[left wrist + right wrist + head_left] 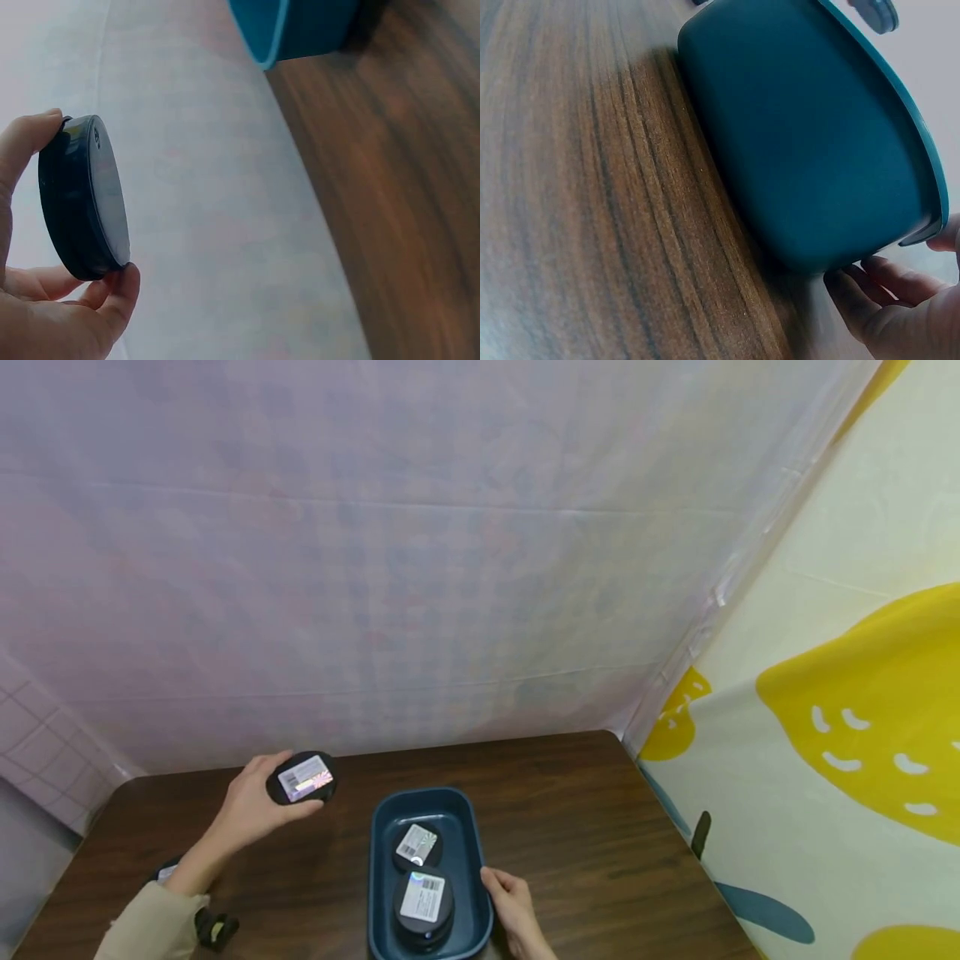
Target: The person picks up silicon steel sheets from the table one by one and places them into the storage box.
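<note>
My left hand pinches a flat, round black container by its edge, thumb on one side and fingers on the other. Its face with a white label is turned up, held above the table left of the blue tub. In the left wrist view the round black container is seen edge-on. My right hand grips the right wall of the deep blue tub, thumb at the rim and fingers against the outside. Inside the tub lie round black containers with white labels, one behind another.
Behind my left forearm, another dark round item with a label is mostly hidden. A small dark object shows beside the left sleeve. The brown wooden table meets a pale cloth wall at the back, with a lemon-print cloth on the right.
</note>
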Demonstrator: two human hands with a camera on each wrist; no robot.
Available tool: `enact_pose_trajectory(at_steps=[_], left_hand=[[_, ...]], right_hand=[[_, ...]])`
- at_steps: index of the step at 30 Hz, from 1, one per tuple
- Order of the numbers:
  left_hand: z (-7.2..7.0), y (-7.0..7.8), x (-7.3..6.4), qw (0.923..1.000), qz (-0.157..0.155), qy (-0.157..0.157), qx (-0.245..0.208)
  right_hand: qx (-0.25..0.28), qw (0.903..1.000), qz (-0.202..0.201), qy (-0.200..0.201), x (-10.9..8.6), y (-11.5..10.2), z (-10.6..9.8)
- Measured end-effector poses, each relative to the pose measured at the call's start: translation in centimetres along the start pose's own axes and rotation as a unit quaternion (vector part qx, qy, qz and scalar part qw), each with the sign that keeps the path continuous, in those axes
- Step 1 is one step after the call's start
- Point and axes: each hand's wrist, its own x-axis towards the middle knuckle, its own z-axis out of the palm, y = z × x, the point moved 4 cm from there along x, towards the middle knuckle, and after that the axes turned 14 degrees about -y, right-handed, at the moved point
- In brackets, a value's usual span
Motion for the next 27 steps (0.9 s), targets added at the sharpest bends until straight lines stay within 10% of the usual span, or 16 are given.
enact_pose_trajectory(at_steps=[14,27], left_hand=[[-1.3,2.7,2.0,0.9991,0.036,-0.007,0.022],[0.9,4.9,3.8,0.9961,0.078,-0.033,0.026]], right_hand=[[0.011,0.9999,-0.003,-0.006,-0.1,-0.3,0.1],[0.019,0.9997,-0.014,-0.007,-0.1,0.1,0.1]])
